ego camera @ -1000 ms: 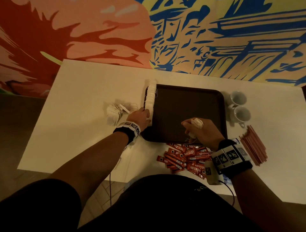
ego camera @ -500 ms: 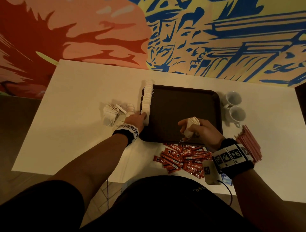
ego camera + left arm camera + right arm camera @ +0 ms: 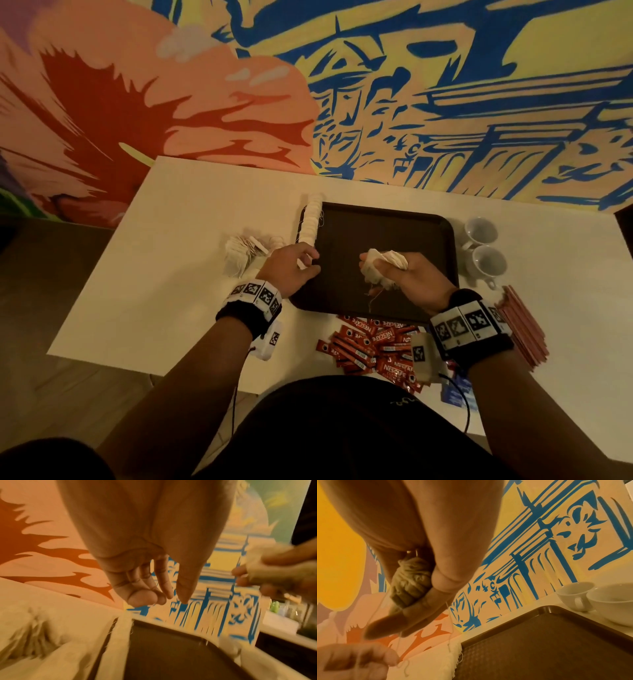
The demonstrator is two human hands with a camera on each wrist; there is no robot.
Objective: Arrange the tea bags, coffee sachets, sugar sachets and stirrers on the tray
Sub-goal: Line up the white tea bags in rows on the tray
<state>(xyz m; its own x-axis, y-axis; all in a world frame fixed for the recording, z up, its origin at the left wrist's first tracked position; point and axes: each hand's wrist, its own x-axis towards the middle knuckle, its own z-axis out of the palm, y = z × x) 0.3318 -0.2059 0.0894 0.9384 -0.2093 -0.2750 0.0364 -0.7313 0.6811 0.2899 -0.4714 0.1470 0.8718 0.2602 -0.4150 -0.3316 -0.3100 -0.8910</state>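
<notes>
Along the left rim of the tray (image 3: pixel 442 240) a row of tea bags (image 3: pixel 310 222) already lies, and the step in hand looks like feeding more bags onto its near end. To do it well, I would peel one bag at a time off the bunch, lay it flat overlapping the last one, and keep the loose strings from snagging or dragging the row crooked. The right hand (image 3: pixel 407 275) hovers over the middle of the tray, fingers curled round a crumpled bunch of tea bags (image 3: pixel 383 262), strings dangling below it. The left hand (image 3: pixel 291 269) sits at the near end of the row, thumb and fingertips drawn together; whether they pinch a bag or a string I cannot tell, the wrist view being blurred. Another heap of tea bags (image 3: pixel 241 251) waits on the desk (image 3: pixel 171 274) left of the tray, coffee sachets (image 3: pixel 373 346) lie just in front of it, and stirrers (image 3: pixel 522 325) lie to its right
</notes>
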